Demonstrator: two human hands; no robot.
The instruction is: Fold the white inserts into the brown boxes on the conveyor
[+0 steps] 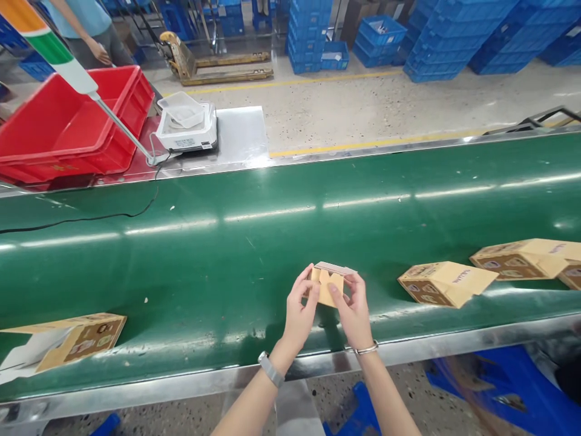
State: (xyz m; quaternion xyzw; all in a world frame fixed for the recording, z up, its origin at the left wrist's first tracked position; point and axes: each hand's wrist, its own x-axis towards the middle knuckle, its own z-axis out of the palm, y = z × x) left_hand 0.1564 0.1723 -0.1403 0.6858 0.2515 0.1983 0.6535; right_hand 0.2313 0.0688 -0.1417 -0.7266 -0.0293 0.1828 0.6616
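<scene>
1. Clock centred on the held box, 12 pointing away from the wearer.
2. Box [330, 292]: small, tan, notched along its upper edge, a pale panel at its 12 side. Held over the green belt [204, 266], between both hands.
3. Left hand [299, 309]: grasping the box from 8, thumb on its near face. Watch [271, 369] on that wrist.
4. Right hand [355, 303]: grasping the box from 4, thumb likewise on the near face. Bangle [367, 349] on the wrist.
5. At 3, on the belt: printed carton [447, 283], flap pointing toward 3. Further out, more cartons [521, 257], partly overlapping in view.
6. Between 8 and 9, on the belt: another carton, the left one [88, 342], pale inner flaps spread toward 9.
7. Near 10, beyond the belt: red bin [113, 136]. Scale [193, 140] near 11, clear tray [181, 109] on top. Black cable [100, 217] trails over the belt toward 9.
8. Well off: pallet truck [181, 60] at 11, crates [311, 36] at 12. Between 10 and 11, a co-worker [84, 24], partly cut off by the frame.
</scene>
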